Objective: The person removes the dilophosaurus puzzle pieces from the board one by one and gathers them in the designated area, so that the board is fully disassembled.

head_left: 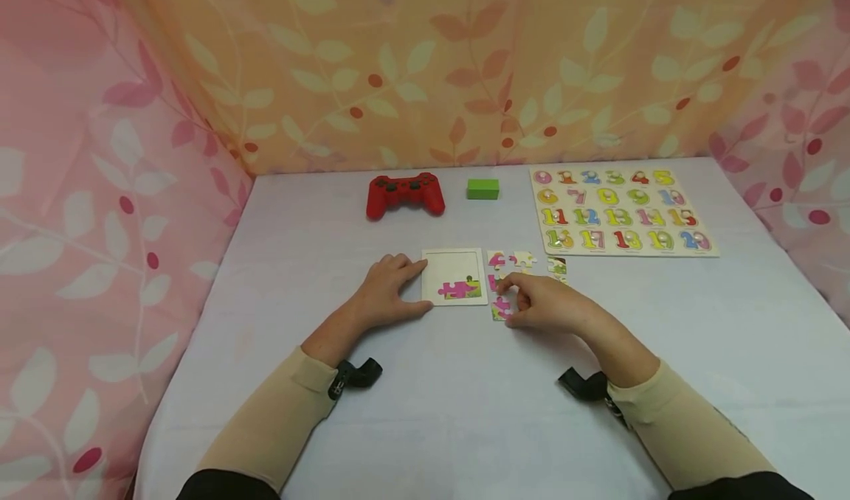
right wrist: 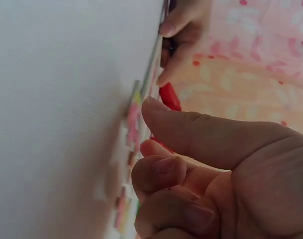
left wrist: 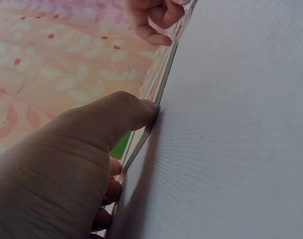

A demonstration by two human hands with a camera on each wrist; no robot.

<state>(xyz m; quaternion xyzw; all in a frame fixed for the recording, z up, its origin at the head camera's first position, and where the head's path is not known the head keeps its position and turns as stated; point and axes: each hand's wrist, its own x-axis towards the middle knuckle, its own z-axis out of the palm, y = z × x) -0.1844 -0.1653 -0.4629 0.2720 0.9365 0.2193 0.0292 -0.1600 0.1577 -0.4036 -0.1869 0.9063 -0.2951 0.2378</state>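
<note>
My left hand (head_left: 387, 291) holds the near left corner of a white square puzzle tray (head_left: 454, 264), its thumb (left wrist: 141, 113) at the near edge and fingers along the left side. A joined pink and green part of the picture (head_left: 460, 289) lies in the tray's lower right. To its right, my right hand (head_left: 547, 304) hovers low over loose jigsaw pieces (head_left: 522, 259). Its index finger reaches over the left column and its thumb lies near the lowest pink piece (head_left: 501, 307). In the right wrist view a gap shows between thumb (right wrist: 191, 134) and curled fingers, nothing held there.
A red game controller (head_left: 406, 195) and a green block (head_left: 482, 189) lie behind the tray. A number puzzle board (head_left: 624, 212) is at the back right. Patterned curtains (head_left: 425, 65) surround the white-covered table (head_left: 451, 411) on the back and sides.
</note>
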